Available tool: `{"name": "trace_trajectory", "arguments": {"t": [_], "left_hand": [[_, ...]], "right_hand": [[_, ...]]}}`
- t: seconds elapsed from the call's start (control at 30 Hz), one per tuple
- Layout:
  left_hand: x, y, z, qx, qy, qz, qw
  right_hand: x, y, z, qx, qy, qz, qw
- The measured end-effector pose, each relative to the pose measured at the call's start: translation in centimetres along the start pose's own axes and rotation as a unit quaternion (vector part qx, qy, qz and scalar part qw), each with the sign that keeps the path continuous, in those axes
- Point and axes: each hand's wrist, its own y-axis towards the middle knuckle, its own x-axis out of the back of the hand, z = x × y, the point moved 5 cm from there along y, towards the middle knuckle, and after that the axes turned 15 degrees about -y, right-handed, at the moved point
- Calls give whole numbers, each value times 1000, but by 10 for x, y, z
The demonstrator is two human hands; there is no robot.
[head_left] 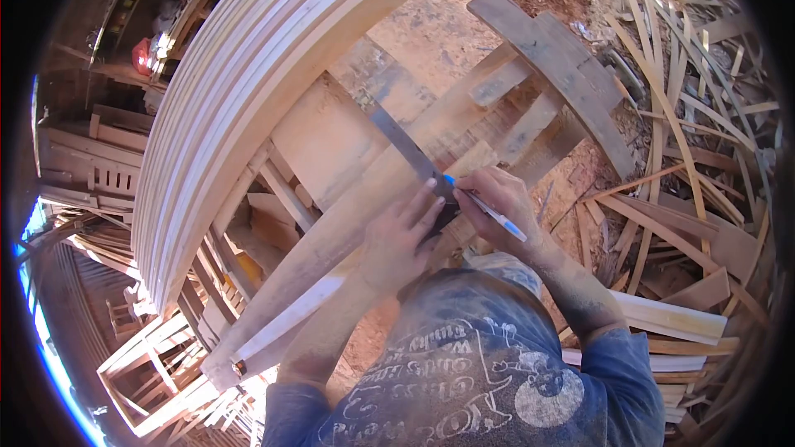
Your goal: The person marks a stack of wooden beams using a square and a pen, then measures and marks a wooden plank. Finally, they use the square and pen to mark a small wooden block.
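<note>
A dark try square lies across a dusty wooden board in front of my body. My left hand is closed over the near end of the square, with its fingertips pressing on it; its thumb is hard to see. In my right hand is a blue-and-white pen, pinched between the fingers. Its blue end touches or nearly touches the edge of the square, close to my left fingertips; actual contact cannot be made out.
A row of curved wooden pieces stands on the left of the bench. Dark offcut boards rest at the far end. Thin wood strips are heaped on the right, and a wooden frame sits at lower left.
</note>
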Motion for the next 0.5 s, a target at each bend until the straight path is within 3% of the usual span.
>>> {"name": "trace_trajectory", "arguments": {"t": [0.13,0.23,0.43,0.5], "left_hand": [[3,0,-1,0,-4,-10,1000],[-3,0,2,-12,-11,-29,999],[2,1,-1,-15,-11,-29,999],[2,2,-4,-13,-15,-30,999]], "right_hand": [[7,1,5,-43,8,26,999],[-1,4,5,-17,1,-15,1000],[26,-18,8,-32,-30,82,996],[27,-37,0,-142,13,87,986]]}}
